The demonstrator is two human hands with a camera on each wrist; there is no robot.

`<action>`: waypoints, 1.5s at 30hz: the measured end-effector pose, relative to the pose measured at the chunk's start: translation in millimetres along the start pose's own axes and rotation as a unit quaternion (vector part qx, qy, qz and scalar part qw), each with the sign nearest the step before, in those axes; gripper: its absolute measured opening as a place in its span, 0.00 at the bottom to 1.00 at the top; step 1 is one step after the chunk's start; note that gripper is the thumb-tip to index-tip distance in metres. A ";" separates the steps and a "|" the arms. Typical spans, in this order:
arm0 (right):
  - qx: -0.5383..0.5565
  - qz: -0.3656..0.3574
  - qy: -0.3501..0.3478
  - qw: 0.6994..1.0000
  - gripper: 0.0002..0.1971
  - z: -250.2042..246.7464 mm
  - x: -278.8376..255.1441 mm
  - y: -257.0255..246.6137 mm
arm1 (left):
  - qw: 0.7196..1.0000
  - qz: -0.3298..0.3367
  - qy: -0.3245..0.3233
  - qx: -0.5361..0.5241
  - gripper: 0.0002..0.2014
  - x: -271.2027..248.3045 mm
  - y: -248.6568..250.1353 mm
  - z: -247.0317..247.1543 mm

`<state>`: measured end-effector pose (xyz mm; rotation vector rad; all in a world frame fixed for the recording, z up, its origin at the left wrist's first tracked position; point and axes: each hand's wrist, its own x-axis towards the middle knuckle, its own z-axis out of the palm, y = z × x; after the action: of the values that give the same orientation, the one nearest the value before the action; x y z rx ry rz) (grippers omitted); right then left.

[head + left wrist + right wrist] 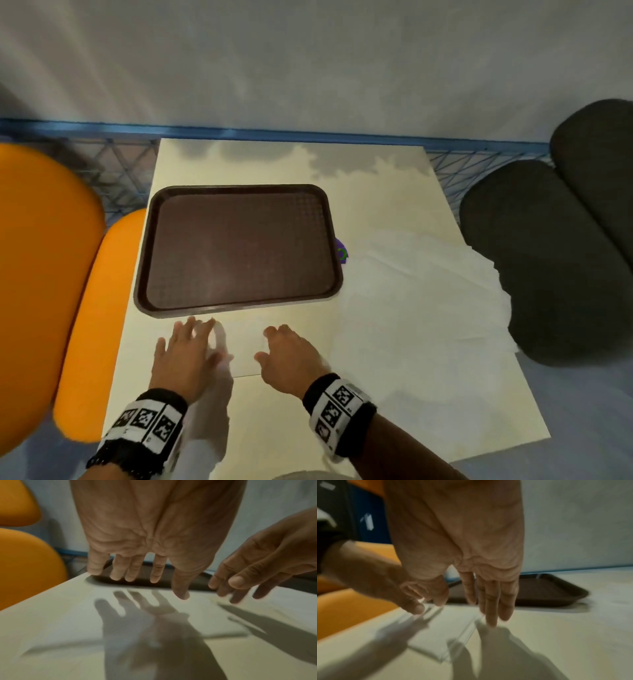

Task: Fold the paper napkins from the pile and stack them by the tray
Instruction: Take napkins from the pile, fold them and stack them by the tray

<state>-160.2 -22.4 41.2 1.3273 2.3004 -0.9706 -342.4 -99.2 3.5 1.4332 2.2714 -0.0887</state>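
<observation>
Both our left hand (186,349) and right hand (291,356) hover spread and empty over the folded white paper napkin (241,346) at the brown plastic tray's (236,192) six o'clock, a light, limp sheet best pinched by its corners, its layered edge (460,632) plain only from the right wrist.

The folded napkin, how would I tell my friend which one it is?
Find the big brown tray on the cream table. Just in front of its near edge, between the left hand and the right hand, lies the folded napkin. It is a small, neat, flat rectangle, unlike the loose, spread-out pile of napkins to the tray's right.
</observation>
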 end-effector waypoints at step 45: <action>0.719 0.183 0.159 0.651 0.04 -86.9 -130.7 247.0 | 0.860 -0.022 -0.275 -0.430 0.51 -42.1 286.2 20.2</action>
<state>123.6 38.0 78.9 2.4133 0.8620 -2.7318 -71.4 -9.4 54.2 0.7350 1.5296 0.4056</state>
